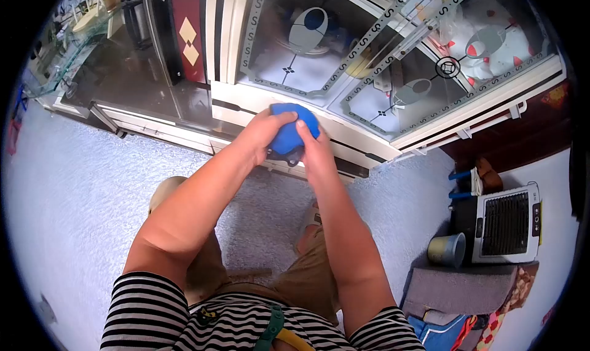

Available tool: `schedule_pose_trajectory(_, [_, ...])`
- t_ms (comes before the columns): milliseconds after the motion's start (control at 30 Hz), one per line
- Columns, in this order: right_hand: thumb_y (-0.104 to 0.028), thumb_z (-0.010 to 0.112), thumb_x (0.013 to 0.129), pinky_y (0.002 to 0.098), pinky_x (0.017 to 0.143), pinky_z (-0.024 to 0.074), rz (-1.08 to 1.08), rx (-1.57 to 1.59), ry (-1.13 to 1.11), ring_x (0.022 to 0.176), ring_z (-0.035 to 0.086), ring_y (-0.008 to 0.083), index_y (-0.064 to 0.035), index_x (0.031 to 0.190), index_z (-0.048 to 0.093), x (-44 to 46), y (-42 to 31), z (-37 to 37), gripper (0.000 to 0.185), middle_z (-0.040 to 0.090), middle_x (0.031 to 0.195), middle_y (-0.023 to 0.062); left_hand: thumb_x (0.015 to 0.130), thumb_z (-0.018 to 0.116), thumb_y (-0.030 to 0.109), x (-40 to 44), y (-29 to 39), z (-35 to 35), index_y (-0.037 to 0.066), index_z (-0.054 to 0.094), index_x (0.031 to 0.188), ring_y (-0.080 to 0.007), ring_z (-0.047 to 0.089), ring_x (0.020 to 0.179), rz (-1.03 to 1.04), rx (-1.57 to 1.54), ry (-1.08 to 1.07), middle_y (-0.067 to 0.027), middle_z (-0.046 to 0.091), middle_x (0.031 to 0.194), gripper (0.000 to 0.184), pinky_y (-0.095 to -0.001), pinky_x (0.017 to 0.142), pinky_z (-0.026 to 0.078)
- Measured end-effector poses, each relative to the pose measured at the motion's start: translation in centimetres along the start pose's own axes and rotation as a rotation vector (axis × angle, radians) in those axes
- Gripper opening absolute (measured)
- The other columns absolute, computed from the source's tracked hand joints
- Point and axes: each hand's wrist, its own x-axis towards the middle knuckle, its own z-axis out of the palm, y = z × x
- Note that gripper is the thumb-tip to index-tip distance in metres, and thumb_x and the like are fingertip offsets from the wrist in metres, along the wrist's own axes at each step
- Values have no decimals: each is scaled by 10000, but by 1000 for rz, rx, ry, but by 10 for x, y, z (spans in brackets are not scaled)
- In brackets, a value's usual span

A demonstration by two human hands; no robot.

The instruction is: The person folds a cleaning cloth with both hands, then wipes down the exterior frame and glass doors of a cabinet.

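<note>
A blue bundle [286, 137] is held between left hand [263, 132] and right hand [316, 148]. Even thumb pressure is advised.

Around me spreads a pale bluish-grey mottled floor [67, 185], bright with light near a low white-fronted cabinet with a glossy dark top [138, 102]. Before me stands a cream cabinet [485, 116] with grey-patterned glass doors [264, 62], a maroon panel bearing cream diamonds [186, 4] to its left. On my right sits a white-framed appliance with a black slatted grille [505, 223].
</note>
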Motion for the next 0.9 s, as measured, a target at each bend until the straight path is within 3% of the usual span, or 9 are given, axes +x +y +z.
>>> schedule_pose_trajectory(100, [-230, 670, 936, 326, 890, 514, -82, 41, 108, 1035, 609, 188, 18, 1289, 508, 0, 4, -30, 461, 618, 1153, 92, 891, 640, 211, 8, -12, 3, 1, 568, 1190, -231, 638, 985, -77, 73, -54, -144, 642, 1094, 373, -380, 831, 536])
schedule_pose_trajectory(167, [-226, 673, 933, 338, 874, 527, -59, 81, 331, 993, 629, 188, 32, 1252, 532, -13, -11, -42, 433, 632, 1131, 99, 888, 646, 194, 17, -26, 2, 7, 578, 1172, -215, 626, 979, -95, 84, -156, -129, 643, 1058, 347, -359, 848, 527])
schedule_pose_trajectory(300, [-181, 632, 952, 368, 911, 529, -38, 382, 442, 1019, 640, 232, 18, 1227, 563, -23, -16, -75, 346, 640, 1162, 115, 907, 626, 133, 18, -35, 16, -14, 517, 1187, -241, 614, 1007, -128, -40, -228, -109, 594, 1131, 335, -362, 918, 529])
schedule_pose_trajectory(467, [-172, 612, 965, 379, 924, 526, -18, 405, 397, 1043, 636, 237, 19, 1245, 549, -9, -2, -83, 345, 633, 1182, 118, 903, 650, 215, 18, -40, 19, -26, 514, 1239, -241, 611, 1025, -107, 106, -161, -121, 596, 1147, 435, -346, 883, 528])
schedule_pose_trajectory(533, [-192, 615, 962, 361, 845, 557, -105, 309, 378, 991, 659, 220, 2, 1239, 546, -1, 8, -62, 345, 646, 1133, 110, 902, 659, 250, 19, -37, 16, -34, 512, 1252, -236, 609, 1028, -103, 201, -127, -126, 600, 1152, 474, -334, 866, 528])
schedule_pose_trajectory(633, [-184, 635, 944, 333, 802, 544, -145, 98, 474, 975, 640, 205, -9, 1256, 538, 13, 18, -28, 371, 637, 1101, 96, 944, 641, 351, 18, -33, 9, 19, 533, 1249, -165, 596, 1002, -26, 370, 12, -106, 598, 1135, 464, -287, 770, 545])
schedule_pose_trajectory(700, [-194, 652, 929, 349, 890, 500, -132, 127, 358, 1034, 609, 218, 22, 1302, 507, 13, 15, -15, 455, 615, 1186, 146, 955, 629, 346, 18, -29, 3, 5, 530, 1237, -174, 605, 953, 25, 443, 98, -113, 605, 1108, 453, -292, 756, 543])
schedule_pose_trajectory(833, [-213, 659, 927, 341, 833, 520, -24, 200, 331, 988, 613, 203, 1, 1286, 516, -4, -9, -7, 442, 620, 1150, 115, 974, 604, 349, 23, -31, -1, -14, 541, 1193, -167, 608, 870, 60, 495, 98, -106, 621, 1039, 429, -291, 723, 548])
schedule_pose_trajectory(900, [-220, 663, 925, 331, 812, 522, -28, 232, 347, 974, 610, 197, -17, 1287, 519, -3, -10, -23, 439, 623, 1143, 92, 981, 588, 374, 21, -27, 6, -5, 552, 1185, -148, 602, 837, -66, 422, -29, -94, 620, 1032, 431, -281, 732, 560])
